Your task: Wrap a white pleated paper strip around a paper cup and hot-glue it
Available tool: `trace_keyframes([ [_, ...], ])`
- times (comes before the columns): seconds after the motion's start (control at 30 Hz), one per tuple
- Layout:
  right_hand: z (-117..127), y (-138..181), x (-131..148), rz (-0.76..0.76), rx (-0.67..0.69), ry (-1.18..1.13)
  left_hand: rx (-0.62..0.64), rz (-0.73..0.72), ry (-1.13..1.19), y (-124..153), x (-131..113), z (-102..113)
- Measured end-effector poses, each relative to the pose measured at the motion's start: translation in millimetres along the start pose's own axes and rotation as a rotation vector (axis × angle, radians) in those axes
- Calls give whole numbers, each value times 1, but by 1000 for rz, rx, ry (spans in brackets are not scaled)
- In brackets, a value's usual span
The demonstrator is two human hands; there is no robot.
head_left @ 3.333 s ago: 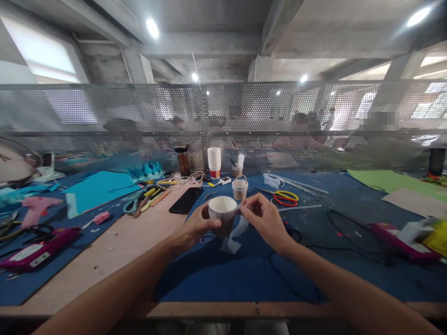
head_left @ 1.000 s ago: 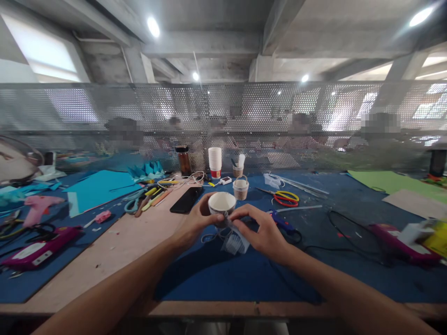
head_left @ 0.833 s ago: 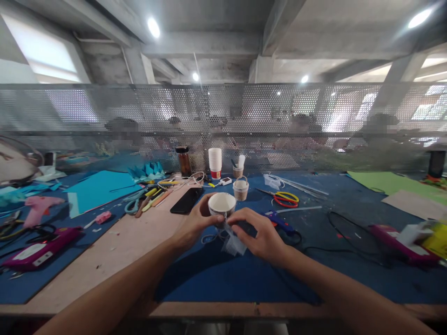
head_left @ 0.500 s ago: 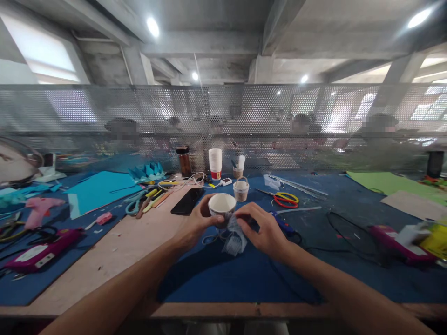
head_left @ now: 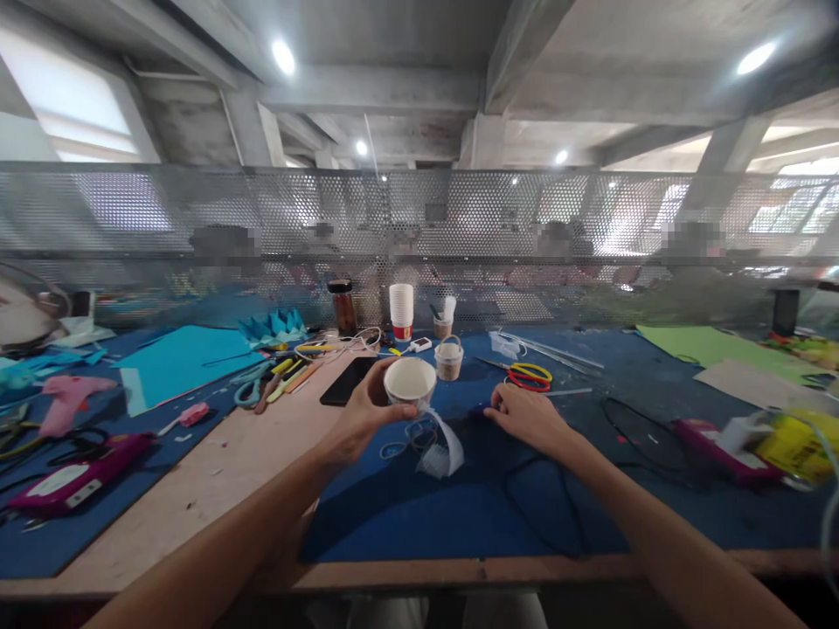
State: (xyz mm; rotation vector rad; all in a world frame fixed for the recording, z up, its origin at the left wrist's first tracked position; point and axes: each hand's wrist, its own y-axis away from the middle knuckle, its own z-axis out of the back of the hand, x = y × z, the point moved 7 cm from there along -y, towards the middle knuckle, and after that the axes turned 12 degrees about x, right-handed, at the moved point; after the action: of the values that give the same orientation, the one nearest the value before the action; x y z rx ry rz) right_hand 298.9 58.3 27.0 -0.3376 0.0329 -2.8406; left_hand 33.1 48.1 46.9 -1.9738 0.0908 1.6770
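— White paper, is that what the left hand is gripping?

— Yes. The left hand is wrapping its fingers around a white paper cup, holding it upright just above the blue mat. A white strip is hanging from the cup's right side and curling onto the mat.

— And the right hand?

— The right hand is lying palm down to the right of the cup, apart from it, with its fingertips pointing towards the strip. Something dark is showing under them. I cannot tell whether the hand is gripping it or only resting on it.

— What step is this looking like?

— I am judging it as work on the cup and strip, with one hand steadying the cup and the other off it. Handling the strip further is calling for a steady cup and a fine pinch on the loose end.

— What is crowding the cup?

— A black cable is looping on the mat to the cup's right and nearer the person. Just behind the cup a small handled cup is standing, and a stack of paper cups is standing further behind. A black phone is lying to its left, and red-and-yellow scissors are lying behind and to its right. Nothing is blocking the way between the right hand and the strip.
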Motion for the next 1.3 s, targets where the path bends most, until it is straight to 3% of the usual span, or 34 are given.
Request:
trace_keyframes([
  [0.4,-4,-4,-28,-162,139,151,-4,-1,122,8,8,7],
  [0.77,-19,-17,-58,-143,293,67,19,28,102,10,13,7],
  [1.0,-17,-19,-60,-94,264,-15,12,38,111,11,15,9],
  [1.3,-1,-26,-55,-83,122,-159,6,41,159,11,16,14],
])
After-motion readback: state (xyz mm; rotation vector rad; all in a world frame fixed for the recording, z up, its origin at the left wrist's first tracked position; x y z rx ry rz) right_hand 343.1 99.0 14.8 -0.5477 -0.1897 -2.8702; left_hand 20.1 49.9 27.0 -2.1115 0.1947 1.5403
